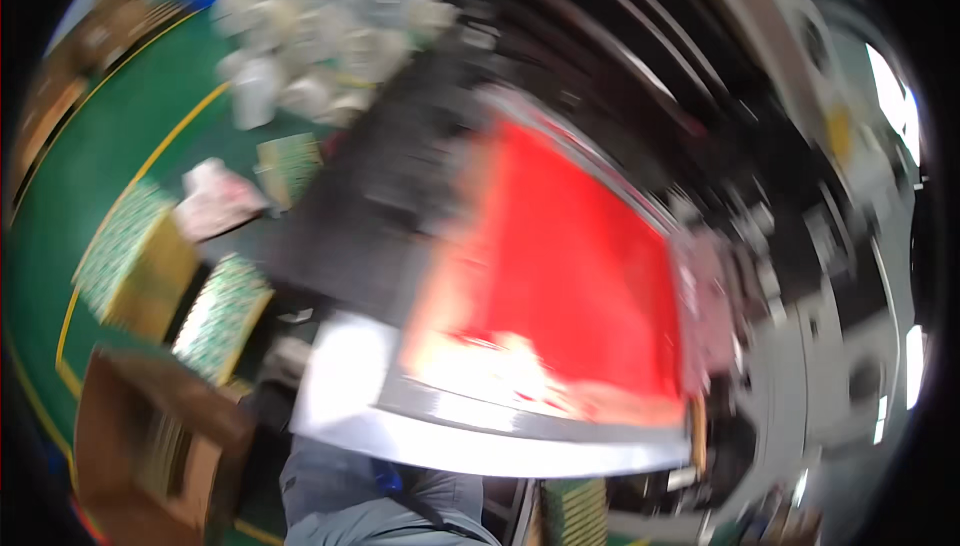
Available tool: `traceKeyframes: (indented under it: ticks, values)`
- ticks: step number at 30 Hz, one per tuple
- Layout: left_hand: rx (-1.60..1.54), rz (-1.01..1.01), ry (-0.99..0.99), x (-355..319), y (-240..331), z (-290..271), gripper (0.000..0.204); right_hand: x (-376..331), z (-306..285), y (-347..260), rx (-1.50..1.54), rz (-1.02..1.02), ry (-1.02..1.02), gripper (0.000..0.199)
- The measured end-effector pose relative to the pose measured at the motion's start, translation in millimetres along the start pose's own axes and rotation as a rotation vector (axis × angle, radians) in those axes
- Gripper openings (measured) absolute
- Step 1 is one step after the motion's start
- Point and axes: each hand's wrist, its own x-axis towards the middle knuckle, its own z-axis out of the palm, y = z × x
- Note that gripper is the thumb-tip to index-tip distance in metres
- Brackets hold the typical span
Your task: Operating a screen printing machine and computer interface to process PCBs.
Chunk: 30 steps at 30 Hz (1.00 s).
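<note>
Hands cannot be made out, so their grip cannot be told; a glossy red four-sided panel (590,286), edged nearside in grey and white, is seen beyond grey-trousered legs (325,491).

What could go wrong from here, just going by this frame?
1. Bright glare washes out the near-left part of the red sheet, so a crease or mark there might be missed.
2. The open cardboard box stands to the left of the person's legs; a sidestep that way could catch it.
</note>
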Motion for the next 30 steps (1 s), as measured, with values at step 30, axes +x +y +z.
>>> traceKeyframes:
  ticks: [30]
  values:
    - [1.384, 1.187, -0.194, -58.3, 480.7, 141.1, 0.052, -69.2, 117.8, -404.0, -0.558, -0.665, 1.145, 0.046]
